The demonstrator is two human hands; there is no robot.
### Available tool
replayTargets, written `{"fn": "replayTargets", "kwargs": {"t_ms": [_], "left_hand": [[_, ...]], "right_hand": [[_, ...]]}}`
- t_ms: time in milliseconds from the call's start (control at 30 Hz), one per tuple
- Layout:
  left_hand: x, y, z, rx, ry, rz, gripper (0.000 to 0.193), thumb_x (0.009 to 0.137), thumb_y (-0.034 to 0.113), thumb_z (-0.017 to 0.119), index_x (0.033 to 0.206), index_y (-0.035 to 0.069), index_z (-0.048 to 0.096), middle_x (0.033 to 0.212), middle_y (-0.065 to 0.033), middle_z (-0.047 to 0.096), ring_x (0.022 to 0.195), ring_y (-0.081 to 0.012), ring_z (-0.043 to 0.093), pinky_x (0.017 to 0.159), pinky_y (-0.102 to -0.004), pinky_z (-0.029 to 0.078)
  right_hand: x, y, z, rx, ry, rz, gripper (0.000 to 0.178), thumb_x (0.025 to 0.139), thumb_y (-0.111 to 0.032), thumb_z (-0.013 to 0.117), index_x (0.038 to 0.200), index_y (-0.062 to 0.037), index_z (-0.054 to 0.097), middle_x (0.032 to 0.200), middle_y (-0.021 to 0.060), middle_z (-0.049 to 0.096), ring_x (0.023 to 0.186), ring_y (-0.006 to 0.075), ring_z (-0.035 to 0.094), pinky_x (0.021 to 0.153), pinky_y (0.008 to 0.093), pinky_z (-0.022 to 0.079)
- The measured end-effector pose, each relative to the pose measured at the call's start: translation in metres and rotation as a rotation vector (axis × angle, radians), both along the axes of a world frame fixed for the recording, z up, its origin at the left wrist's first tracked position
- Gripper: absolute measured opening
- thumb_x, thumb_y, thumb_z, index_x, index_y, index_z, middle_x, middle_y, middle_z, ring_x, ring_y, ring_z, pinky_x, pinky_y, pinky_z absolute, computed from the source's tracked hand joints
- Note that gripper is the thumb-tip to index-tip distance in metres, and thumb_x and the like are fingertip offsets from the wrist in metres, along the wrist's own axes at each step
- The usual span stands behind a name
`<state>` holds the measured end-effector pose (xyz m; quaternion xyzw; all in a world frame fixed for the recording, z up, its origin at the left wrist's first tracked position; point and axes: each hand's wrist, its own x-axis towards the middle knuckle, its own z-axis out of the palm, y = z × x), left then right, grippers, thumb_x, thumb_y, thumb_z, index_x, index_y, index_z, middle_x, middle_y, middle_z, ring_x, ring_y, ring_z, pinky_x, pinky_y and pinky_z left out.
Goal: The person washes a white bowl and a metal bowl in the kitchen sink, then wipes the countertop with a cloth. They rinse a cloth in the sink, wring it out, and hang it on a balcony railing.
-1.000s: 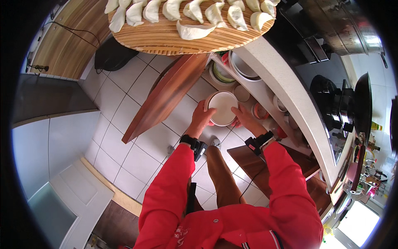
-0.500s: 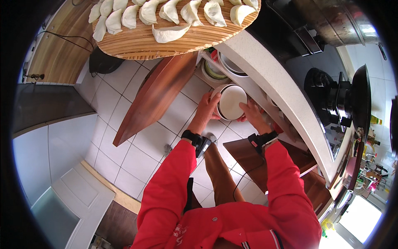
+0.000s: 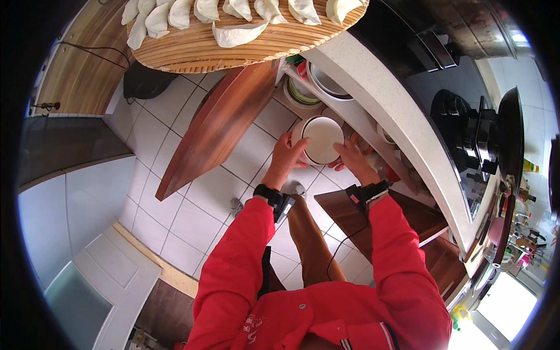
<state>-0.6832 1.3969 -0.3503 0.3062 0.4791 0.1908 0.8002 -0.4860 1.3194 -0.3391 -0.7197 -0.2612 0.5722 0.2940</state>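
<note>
Between my two hands is a white round bowl (image 3: 322, 141) with a dark line round its rim; it appears nested in another pale vessel. My left hand (image 3: 286, 154) grips its left side, thumb near the rim. My right hand (image 3: 354, 162) closes on the right side, its lower fingers curled beneath. The bowl is held at the front of an open lower cupboard, whose shelf carries a large white-rimmed basin (image 3: 329, 81) and a green-and-white round container (image 3: 299, 95). Both wrists wear black bands with small devices.
An open brown cupboard door (image 3: 219, 137) stands to the left, another (image 3: 379, 224) lower right. Above hangs a wooden board (image 3: 233, 59) of uncooked dumplings (image 3: 238, 35), overlapping the door's top. A pale countertop (image 3: 402, 111) curves along the right, with a black pan (image 3: 509, 134) beyond.
Both hands and the bowl have shifted slightly left and farther away, and the bowl's opening looks a little rounder. My grip stays the same.
</note>
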Motion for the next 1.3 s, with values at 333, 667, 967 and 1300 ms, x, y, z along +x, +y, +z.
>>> {"fn": "replayTargets", "kwargs": {"t_ms": [333,667,967,1300], "left_hand": [[0.002,0.004,0.009,0.073,-0.114,0.042,0.077,0.080,0.044,0.068,0.135,0.001,0.036,0.122,-0.0165,0.054,0.107,-0.0250,0.057,0.078,-0.0427,0.053],[-0.114,-0.048,-0.119,0.272,0.512,-0.091,0.064,0.081,0.044,0.065,0.118,-0.007,0.052,0.103,-0.0225,0.065,0.094,-0.0273,0.065,0.080,-0.0344,0.050],[-0.357,-0.154,-0.199,0.104,1.020,-0.157,0.051,0.083,0.034,0.064,0.121,0.001,0.053,0.081,-0.0090,0.062,0.067,-0.0168,0.060,0.046,-0.0324,0.049],[-0.446,-0.265,-0.096,-0.237,1.046,0.216,0.051,0.083,0.029,0.062,0.119,-0.006,0.051,0.081,-0.0109,0.062,0.062,-0.0143,0.057,0.041,-0.0297,0.048]], "right_hand": [[0.000,-0.003,0.014,0.118,0.112,-0.236,0.040,0.088,-0.029,0.055,0.117,-0.0031,0.049,0.093,0.0081,0.061,0.059,0.0143,0.058,0.052,0.0237,0.049],[0.037,0.073,0.014,0.357,-0.165,-0.439,0.027,0.091,-0.024,0.055,0.104,0.0000,0.056,0.076,0.0104,0.065,0.058,0.0185,0.064,0.055,0.0269,0.053],[0.054,0.133,-0.023,0.433,-0.354,-0.179,0.029,0.094,-0.027,0.052,0.102,0.0010,0.057,0.075,0.0106,0.064,0.056,0.0170,0.063,0.051,0.0271,0.052],[0.053,0.147,-0.043,0.491,-0.373,-0.169,0.029,0.094,-0.027,0.052,0.102,0.0014,0.057,0.075,0.0102,0.064,0.055,0.0163,0.062,0.051,0.0267,0.052]]}}
